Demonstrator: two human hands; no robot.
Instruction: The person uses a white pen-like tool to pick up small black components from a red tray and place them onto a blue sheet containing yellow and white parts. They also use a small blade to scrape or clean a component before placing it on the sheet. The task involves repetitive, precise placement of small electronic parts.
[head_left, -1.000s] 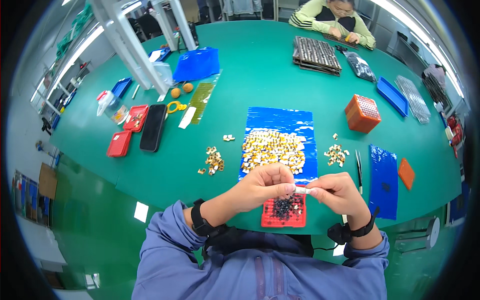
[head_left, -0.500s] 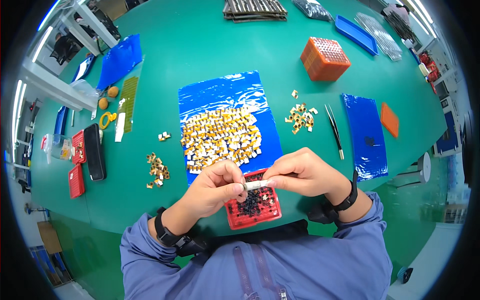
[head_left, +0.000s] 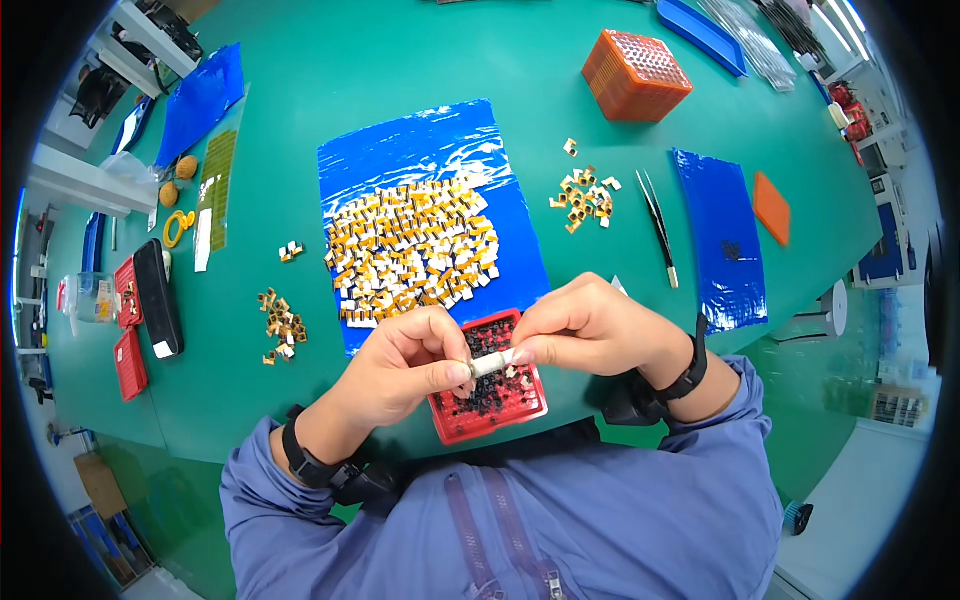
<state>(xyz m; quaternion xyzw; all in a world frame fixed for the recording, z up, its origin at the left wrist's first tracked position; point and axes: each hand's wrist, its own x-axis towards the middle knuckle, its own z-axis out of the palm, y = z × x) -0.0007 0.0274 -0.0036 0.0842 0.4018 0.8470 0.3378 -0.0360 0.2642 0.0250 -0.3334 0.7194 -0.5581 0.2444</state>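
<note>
Two hands meet over the near edge of the green table: the left hand and the right hand each pinch one end of a small white piece, fingertips closed tight on it, directly above a red tray of tiny dark parts. At twelve o'clock from the hands lies a blue sheet heaped with small yellow-and-white components; smaller loose clusters sit at ten o'clock and at one o'clock, with tweezers just right of the latter. To do this well, I judge the piece should be kept low over the tray, so anything that slips lands inside it. Light, even pressure from both thumbs seems wise, with wrists braced at the table edge. An orange perforated box stands far off at one o'clock, well apart.
</note>
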